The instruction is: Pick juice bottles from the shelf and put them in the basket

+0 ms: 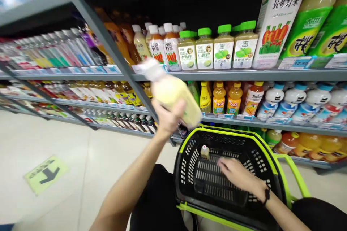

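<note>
Left grip (pixel 169 117) round bottle (pixel 177 95); small bottle (pixel 205 153) in basket (pixel 214 169); shelf (pixel 230 76) behind

Over there, grey shelves (pixel 233 76) hold rows of bottles (pixel 187 52), the black basket (pixel 211 190) one small bottle (pixel 205 153), and the pale floor (pixel 67 198) an arrow sign (pixel 46 174).

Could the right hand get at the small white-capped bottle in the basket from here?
Probably yes: the right hand reaches into the open basket, and the small white-capped bottle sits just left of its fingers, with nothing visible between.
</note>
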A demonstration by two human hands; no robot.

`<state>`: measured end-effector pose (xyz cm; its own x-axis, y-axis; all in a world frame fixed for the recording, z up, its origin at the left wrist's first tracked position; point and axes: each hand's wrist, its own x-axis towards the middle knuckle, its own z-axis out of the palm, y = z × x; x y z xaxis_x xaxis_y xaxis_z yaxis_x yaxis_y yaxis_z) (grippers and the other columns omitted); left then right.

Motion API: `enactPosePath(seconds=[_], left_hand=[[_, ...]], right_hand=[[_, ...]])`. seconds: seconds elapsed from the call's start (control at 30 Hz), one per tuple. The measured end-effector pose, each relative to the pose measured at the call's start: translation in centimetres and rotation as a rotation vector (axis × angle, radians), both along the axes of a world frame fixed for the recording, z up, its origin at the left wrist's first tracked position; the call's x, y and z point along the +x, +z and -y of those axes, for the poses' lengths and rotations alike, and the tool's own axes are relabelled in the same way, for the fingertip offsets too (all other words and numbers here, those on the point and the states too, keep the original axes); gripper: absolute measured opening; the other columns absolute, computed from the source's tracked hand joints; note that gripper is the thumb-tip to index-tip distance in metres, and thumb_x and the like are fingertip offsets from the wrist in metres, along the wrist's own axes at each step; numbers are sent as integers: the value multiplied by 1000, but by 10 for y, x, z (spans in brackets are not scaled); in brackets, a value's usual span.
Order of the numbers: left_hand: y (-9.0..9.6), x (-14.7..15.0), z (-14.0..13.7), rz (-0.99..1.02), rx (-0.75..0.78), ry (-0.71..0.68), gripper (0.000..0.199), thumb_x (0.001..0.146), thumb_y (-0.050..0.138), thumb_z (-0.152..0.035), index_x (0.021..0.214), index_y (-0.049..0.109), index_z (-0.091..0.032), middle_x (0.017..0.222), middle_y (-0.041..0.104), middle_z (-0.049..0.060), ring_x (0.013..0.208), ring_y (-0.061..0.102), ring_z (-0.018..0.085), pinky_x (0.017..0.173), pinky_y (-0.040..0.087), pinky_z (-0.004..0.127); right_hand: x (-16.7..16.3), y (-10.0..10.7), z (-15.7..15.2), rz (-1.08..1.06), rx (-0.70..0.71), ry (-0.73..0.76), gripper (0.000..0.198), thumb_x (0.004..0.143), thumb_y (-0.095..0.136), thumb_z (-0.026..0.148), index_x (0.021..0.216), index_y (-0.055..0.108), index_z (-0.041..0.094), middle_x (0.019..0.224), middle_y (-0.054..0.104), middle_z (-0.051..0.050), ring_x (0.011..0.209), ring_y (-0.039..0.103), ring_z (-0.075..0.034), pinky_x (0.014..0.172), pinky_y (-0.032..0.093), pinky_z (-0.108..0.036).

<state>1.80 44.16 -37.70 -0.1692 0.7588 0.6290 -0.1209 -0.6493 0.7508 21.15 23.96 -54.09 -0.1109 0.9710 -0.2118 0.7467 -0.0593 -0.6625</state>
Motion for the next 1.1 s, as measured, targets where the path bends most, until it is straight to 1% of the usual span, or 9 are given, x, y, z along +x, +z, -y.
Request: enactPosePath(seconds=[0.07, 0.1, 0.2, 0.3, 0.53, 0.7, 0.87, 1.0, 1.1], left_hand=[[-52, 27, 35, -248, -208, -451, 71, 66, 85, -66, 107, 57, -16, 100, 69, 10, 84, 67, 23, 75, 59, 38], [-75, 38, 47, -307, -278, -584, 71, 64, 90, -60, 110, 59, -15, 99, 70, 10, 83, 66, 22, 74, 58, 35], [-128, 60, 65, -374, -491, -686, 68, 64, 94, -50, 112, 61, -15, 99, 70, 7, 83, 63, 18, 75, 55, 30], [-154, 65, 67, -417, -569, -698, 69, 71, 91, -54, 120, 59, -16, 105, 69, 7, 89, 62, 18, 80, 54, 30], [-145, 43, 65, -620, -405, -845, 57, 99, 61, -63, 133, 55, -17, 106, 68, 6, 90, 61, 20, 82, 49, 30], [-144, 37, 64, -651, -361, -890, 57, 100, 57, -64, 132, 51, -17, 105, 68, 6, 88, 62, 21, 80, 48, 31], [-145, 39, 62, -667, -355, -925, 63, 105, 41, -64, 146, 45, -16, 127, 65, 12, 109, 62, 27, 95, 47, 38], [-144, 38, 63, -612, -352, -959, 61, 105, 48, -58, 149, 44, -16, 134, 64, 12, 114, 63, 27, 102, 48, 38], [-146, 38, 66, -568, -358, -974, 62, 102, 58, -56, 150, 44, -18, 133, 65, 12, 113, 64, 26, 103, 50, 37]], right_hand=[[-3, -6, -9, -483, 38, -261, 51, 105, 35, 55, 110, 66, 15, 102, 73, -16, 94, 70, -28, 85, 56, -43], [-7, -9, -13, -731, 36, -392, 59, 100, 38, 67, 113, 63, 15, 103, 73, -17, 93, 70, -29, 80, 58, -44], [-21, -16, -15, -1197, -20, -593, 72, 88, 54, 81, 119, 61, 16, 114, 71, -18, 98, 71, -32, 74, 60, -44], [-32, -16, -12, -1317, -95, -641, 69, 88, 60, 78, 119, 60, 16, 112, 70, -15, 90, 72, -29, 64, 57, -38], [-22, -14, -9, -1291, -100, -501, 57, 98, 57, 71, 118, 53, 19, 95, 68, -7, 70, 65, -19, 54, 48, -27], [-19, -16, -7, -1277, -118, -465, 54, 98, 56, 71, 116, 51, 20, 95, 66, -4, 63, 62, -15, 50, 47, -26], [-23, -10, -5, -1274, -210, -518, 68, 92, 48, 85, 105, 53, 19, 67, 58, 3, 40, 41, -9, 37, 36, -21], [-25, -4, -4, -1317, -230, -574, 76, 87, 46, 91, 106, 55, 18, 69, 63, 1, 38, 29, -5, 37, 36, -21], [-26, -4, -4, -1323, -237, -584, 80, 85, 46, 94, 104, 57, 17, 77, 69, -3, 37, 29, -3, 37, 39, -22]])
